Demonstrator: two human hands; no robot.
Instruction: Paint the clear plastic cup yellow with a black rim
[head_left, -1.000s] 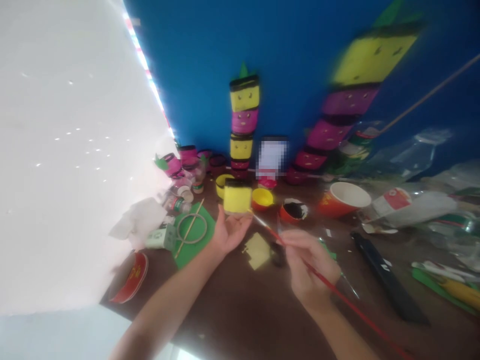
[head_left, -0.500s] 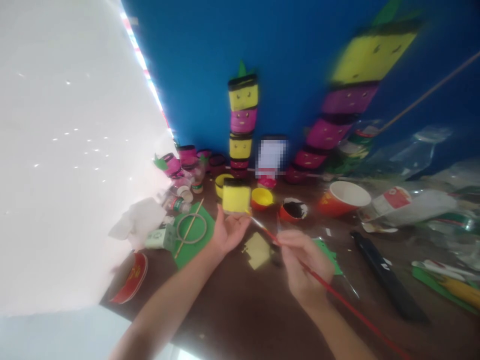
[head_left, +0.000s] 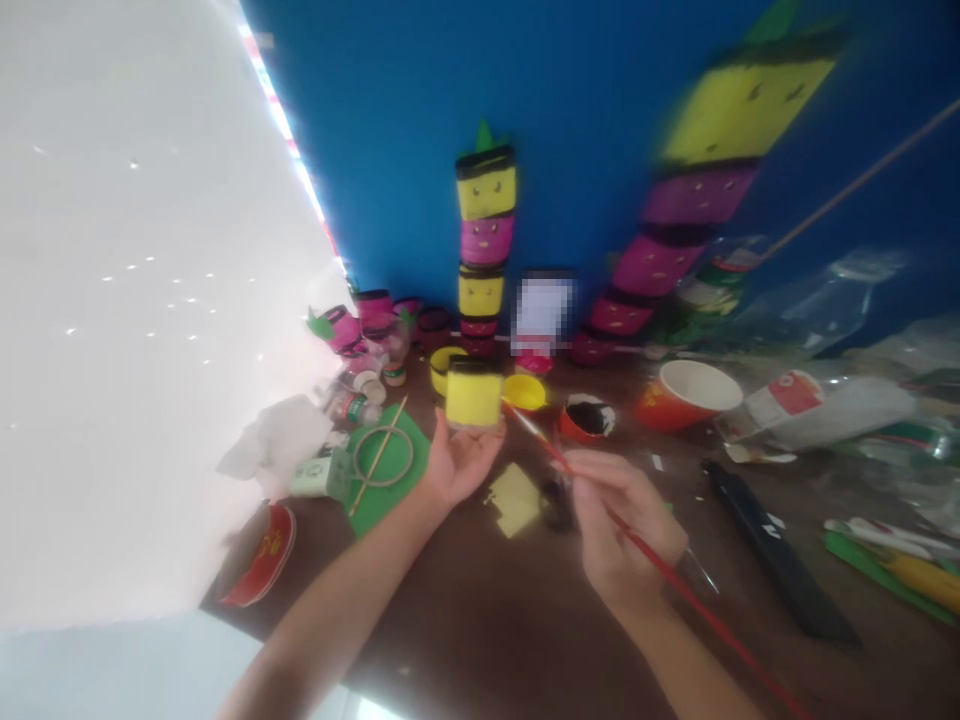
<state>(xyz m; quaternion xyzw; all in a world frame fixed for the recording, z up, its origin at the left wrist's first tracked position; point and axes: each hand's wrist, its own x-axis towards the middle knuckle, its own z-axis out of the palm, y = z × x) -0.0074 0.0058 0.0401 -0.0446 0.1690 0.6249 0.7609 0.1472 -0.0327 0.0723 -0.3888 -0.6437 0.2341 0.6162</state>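
Note:
My left hand [head_left: 466,465] holds up a yellow-painted cup [head_left: 474,398] with a black rim band, gripping it from below. My right hand [head_left: 630,530] is closed around a long red paintbrush [head_left: 547,445], its handle running back to the lower right. The brush tip is beside the cup's right side, by the small cup of yellow paint [head_left: 525,392]; whether it touches either one, I cannot tell. Right of that stands a small cup of black paint [head_left: 589,418]. A pale yellow paper scrap [head_left: 516,500] lies on the table between my hands.
Green paper [head_left: 409,455] carries a tape ring [head_left: 384,428] and a thin stick. A tall paper cup [head_left: 694,398], a black stick-like case [head_left: 780,555] and plastic bottles crowd the right. Painted cup stacks [head_left: 486,240] stand against the blue wall [head_left: 390,130]. A red paper piece [head_left: 262,560] sits front left.
The brush has moved from the cup's lower right edge up toward the yellow paint, and my right hand has shifted slightly right. My left hand and the cup stay nearly still.

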